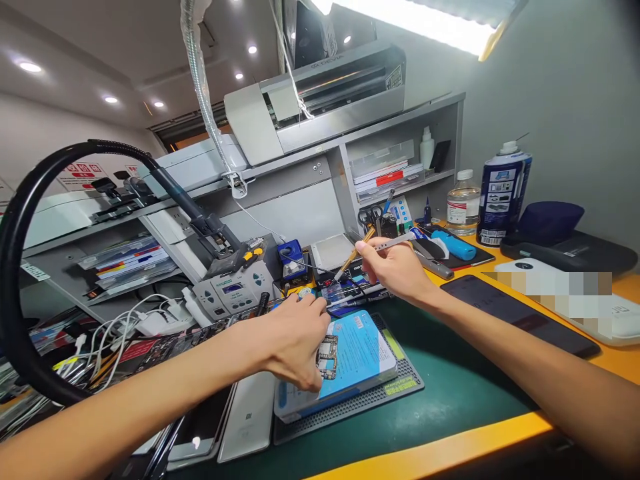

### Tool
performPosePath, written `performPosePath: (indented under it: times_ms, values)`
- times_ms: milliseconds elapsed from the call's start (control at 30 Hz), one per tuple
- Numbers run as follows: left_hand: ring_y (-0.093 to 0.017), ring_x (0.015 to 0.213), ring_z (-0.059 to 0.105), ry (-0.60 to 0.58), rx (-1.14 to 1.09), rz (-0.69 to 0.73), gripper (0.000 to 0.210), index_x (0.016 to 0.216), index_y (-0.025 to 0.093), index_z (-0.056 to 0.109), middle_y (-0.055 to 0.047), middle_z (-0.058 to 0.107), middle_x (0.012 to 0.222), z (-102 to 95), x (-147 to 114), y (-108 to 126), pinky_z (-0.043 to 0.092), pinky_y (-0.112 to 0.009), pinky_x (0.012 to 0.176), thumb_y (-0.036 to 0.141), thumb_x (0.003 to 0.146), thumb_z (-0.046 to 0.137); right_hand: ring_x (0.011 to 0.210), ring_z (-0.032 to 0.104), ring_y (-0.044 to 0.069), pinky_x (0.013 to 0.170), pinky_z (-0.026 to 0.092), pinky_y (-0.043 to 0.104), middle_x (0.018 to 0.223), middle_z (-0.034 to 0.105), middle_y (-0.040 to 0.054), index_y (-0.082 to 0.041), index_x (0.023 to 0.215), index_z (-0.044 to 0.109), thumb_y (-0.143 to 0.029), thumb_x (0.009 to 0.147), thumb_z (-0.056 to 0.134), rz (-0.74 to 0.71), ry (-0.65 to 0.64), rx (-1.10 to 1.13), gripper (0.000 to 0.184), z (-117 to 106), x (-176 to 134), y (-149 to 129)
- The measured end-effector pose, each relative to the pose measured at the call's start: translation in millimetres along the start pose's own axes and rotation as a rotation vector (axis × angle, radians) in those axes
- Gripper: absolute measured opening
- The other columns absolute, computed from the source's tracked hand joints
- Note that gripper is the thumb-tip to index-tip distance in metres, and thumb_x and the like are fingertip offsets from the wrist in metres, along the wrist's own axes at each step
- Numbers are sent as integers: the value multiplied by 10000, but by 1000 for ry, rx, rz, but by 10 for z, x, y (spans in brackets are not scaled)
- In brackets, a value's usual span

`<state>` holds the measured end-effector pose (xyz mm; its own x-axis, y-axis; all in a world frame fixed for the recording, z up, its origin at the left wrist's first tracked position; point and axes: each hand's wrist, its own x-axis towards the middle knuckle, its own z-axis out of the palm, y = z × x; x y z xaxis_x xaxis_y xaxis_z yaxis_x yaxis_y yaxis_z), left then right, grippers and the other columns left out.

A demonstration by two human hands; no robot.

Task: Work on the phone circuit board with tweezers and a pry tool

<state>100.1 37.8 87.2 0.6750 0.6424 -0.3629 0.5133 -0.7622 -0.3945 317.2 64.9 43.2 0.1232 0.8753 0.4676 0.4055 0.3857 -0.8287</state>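
A small phone circuit board (329, 359) lies on a blue and white box (357, 360). My left hand (297, 340) is curled over the board's left side, thumb and fingers closed at its edges; the palm hides part of it. Above and behind the box, my right hand (395, 268) is closed on a thin gold-handled brush (361, 251) whose pale tip points down to the left. A flat grey metal tool (400, 239), perhaps tweezers, also passes through the right hand's fingers. Under the box lies a grey perforated mat (413, 385).
A soldering station (233, 293) stands behind on the left, with a thick black hose (13, 267) arching beside it. Phones (247, 420) lie left of the box. On the right are a dark phone (520, 317), a spray can (503, 193) and a clear bottle (463, 203).
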Motion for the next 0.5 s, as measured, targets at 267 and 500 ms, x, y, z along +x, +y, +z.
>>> performPosePath:
  times_ms: [267, 500]
  values:
    - [-255, 1074, 606, 9, -207, -16, 622, 1283, 170, 559, -90, 626, 1162, 0, -250, -145, 525, -435, 942, 457, 771, 764, 660, 667, 128, 622, 585, 281, 864, 708, 0, -150, 1001, 698, -402, 1043, 614, -40, 12, 21, 269, -19, -1, -12]
    - [-295, 1174, 574, 71, -372, -5, 798, 1445, 198, 463, -98, 606, 1248, 190, -357, -164, 487, -414, 1038, 360, 707, 718, 659, 665, 129, 621, 583, 280, 857, 705, -2, -152, 987, 699, -402, 1040, 619, -26, 15, 2, 268, -7, 0, -9]
